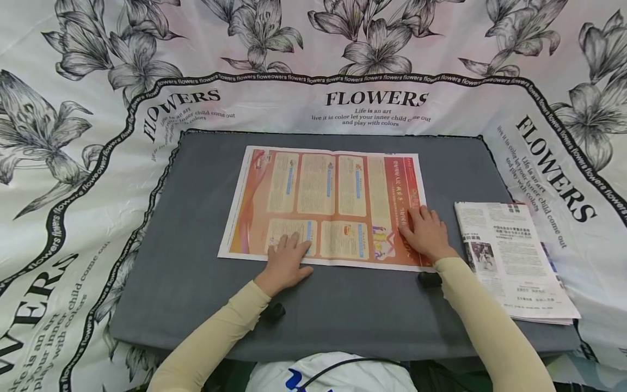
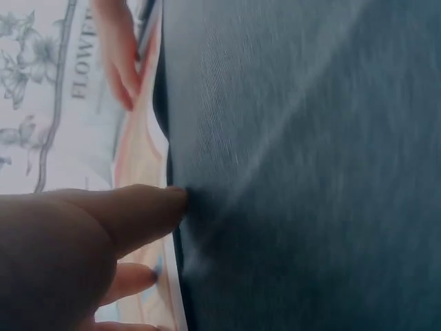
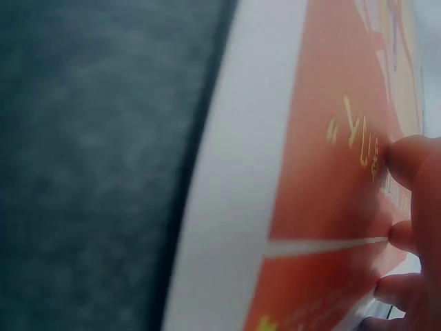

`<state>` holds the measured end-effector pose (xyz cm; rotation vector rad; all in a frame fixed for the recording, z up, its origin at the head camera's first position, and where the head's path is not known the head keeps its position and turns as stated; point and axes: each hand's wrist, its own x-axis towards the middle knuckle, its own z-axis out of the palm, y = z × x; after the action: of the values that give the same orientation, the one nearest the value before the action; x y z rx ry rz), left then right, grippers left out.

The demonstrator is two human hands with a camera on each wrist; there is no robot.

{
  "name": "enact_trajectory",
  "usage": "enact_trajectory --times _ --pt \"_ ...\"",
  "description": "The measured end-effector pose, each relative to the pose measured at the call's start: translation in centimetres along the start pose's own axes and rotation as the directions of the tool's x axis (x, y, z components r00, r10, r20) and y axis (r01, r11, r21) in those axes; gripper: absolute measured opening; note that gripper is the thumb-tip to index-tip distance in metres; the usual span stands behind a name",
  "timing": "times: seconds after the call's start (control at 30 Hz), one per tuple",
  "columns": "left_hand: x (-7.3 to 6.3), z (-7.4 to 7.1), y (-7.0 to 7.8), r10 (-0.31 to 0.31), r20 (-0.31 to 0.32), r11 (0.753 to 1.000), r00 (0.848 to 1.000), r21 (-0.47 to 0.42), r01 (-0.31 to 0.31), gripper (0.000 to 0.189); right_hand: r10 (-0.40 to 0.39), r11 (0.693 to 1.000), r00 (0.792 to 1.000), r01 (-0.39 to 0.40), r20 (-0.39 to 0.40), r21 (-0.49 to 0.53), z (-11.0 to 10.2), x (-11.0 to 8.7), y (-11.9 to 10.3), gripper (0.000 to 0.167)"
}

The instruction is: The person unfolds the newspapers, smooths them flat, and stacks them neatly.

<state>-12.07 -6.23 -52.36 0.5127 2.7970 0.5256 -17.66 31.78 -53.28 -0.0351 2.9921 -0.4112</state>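
An orange printed newspaper sheet (image 1: 315,185) with pale text boxes and a red strip at its right side lies spread on the grey tabletop. My left hand (image 1: 286,262) rests on its lower edge left of the middle, fingers spread forward and the thumb out to the right. In the left wrist view the thumb (image 2: 145,214) reaches past the paper's edge over the grey cloth. My right hand (image 1: 428,233) lies with extended fingers on the red strip near the lower right corner. The right wrist view shows those fingertips (image 3: 403,158) on the red print.
A folded stack of newspapers (image 1: 514,261) lies to the right of my right hand. The grey tabletop (image 1: 196,305) is surrounded by white cloth (image 1: 274,109) printed with flowers and lettering. A black cable (image 1: 352,360) crosses white clothing at the front edge.
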Motion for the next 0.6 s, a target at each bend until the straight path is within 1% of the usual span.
enact_trajectory --times 0.1,0.2,0.27,0.4,0.5,0.6 --pt "0.5 0.1 -0.8 -0.012 -0.019 0.999 1.000 0.044 0.013 0.065 0.001 1.000 1.000 -0.001 0.021 -0.015 0.1 -0.6 0.0 0.072" --pt "1.1 -0.1 -1.8 -0.029 -0.037 0.999 0.999 0.044 0.031 0.064 -0.001 1.000 0.999 0.002 0.034 -0.012 -0.1 -0.8 -0.3 0.074" --pt "1.2 -0.2 -2.4 -0.035 -0.031 0.999 0.999 0.032 0.036 0.063 0.000 1.000 0.999 0.001 0.041 -0.008 0.0 -1.0 -0.5 0.075" --pt "1.5 -0.5 -2.9 -0.039 -0.007 0.999 0.999 -0.004 0.039 0.067 -0.010 1.000 1.000 0.010 0.030 -0.014 0.1 -2.0 -0.5 0.075" --pt "1.8 -0.7 -3.0 -0.040 0.011 0.999 0.999 -0.009 0.040 0.072 -0.018 1.000 1.000 0.018 0.007 -0.015 0.2 -3.3 -0.3 0.075" --pt "2.4 -0.9 -3.4 -0.045 0.015 0.999 0.999 -0.011 0.045 0.076 -0.020 1.000 1.000 0.020 -0.019 -0.014 0.6 -4.7 -0.2 0.075"
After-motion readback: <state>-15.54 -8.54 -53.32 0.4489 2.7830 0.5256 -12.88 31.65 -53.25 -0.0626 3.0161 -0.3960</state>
